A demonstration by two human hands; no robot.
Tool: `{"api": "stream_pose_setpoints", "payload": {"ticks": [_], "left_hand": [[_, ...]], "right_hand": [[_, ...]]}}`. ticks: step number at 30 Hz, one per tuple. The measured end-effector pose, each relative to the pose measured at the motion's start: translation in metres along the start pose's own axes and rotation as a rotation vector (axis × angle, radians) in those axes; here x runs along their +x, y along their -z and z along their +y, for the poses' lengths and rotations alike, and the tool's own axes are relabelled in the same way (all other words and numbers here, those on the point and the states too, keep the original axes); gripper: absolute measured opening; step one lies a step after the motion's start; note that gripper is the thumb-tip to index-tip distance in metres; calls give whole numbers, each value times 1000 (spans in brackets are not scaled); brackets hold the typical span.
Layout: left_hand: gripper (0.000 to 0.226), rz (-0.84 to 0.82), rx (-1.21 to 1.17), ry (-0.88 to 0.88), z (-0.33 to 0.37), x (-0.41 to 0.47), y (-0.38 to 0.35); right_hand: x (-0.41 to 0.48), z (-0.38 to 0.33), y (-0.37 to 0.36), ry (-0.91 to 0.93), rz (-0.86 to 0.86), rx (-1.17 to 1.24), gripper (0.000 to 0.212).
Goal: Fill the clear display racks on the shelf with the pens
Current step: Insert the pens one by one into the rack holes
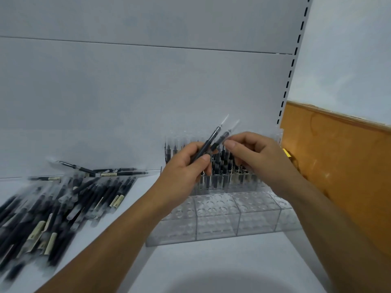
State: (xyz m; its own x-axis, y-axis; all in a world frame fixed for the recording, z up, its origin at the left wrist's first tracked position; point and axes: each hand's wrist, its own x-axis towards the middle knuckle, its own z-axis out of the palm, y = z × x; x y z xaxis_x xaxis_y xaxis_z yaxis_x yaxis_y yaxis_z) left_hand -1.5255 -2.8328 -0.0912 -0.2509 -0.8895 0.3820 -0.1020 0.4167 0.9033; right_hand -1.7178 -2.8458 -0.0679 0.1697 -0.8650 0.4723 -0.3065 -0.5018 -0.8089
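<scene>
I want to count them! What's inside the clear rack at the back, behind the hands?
Black pens stand upright in the back rack; the front rack looks empty. The left hand, right hand and their held pens cover the middle, so counting them all is impossible.

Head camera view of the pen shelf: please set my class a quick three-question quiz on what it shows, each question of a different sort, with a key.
1. True or false: every hole of the front rack holds a pen.
2. On which side of the front rack does the pile of loose pens lie? A left; B right; C on top of it.
3. Fill in: the left hand and the right hand hold ___ raised pens between them.
Key: 1 false, its holes show empty; 2 A; 3 two.
</scene>
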Motion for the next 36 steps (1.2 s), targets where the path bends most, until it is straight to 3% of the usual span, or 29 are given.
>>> {"api": "stream_pose_setpoints", "payload": {"ticks": [4, 8, 10, 13, 16, 19, 32, 36], "left_hand": [[17, -68, 53, 10, -2, -2, -1], [21, 32, 29, 9, 0, -2, -1], [21, 73, -6, 24, 1, -1, 0], [22, 60, 11, 24, 2, -1, 0], [22, 41, 37, 20, 2, -2, -1], [22, 36, 57, 15, 3, -3, -1], [21, 27, 110, 15, 2, -3, -2], [21, 17, 126, 14, 2, -4, -2]], "right_hand": [[-3, -6, -11, -28, 15, 204, 16], [1, -6, 3, -82, 170, 351, 22], [4, -3, 15, -64, 305, 323, 18], [7, 6, 22, 6, 428, 49, 21], [8, 12, 20, 82, 395, -322, 20], [9, 15, 20, 100, 354, -478, 22], [12, 19, 7, -26, 23, -741, 26], [9, 17, 12, -27, 104, -677, 35]]}}
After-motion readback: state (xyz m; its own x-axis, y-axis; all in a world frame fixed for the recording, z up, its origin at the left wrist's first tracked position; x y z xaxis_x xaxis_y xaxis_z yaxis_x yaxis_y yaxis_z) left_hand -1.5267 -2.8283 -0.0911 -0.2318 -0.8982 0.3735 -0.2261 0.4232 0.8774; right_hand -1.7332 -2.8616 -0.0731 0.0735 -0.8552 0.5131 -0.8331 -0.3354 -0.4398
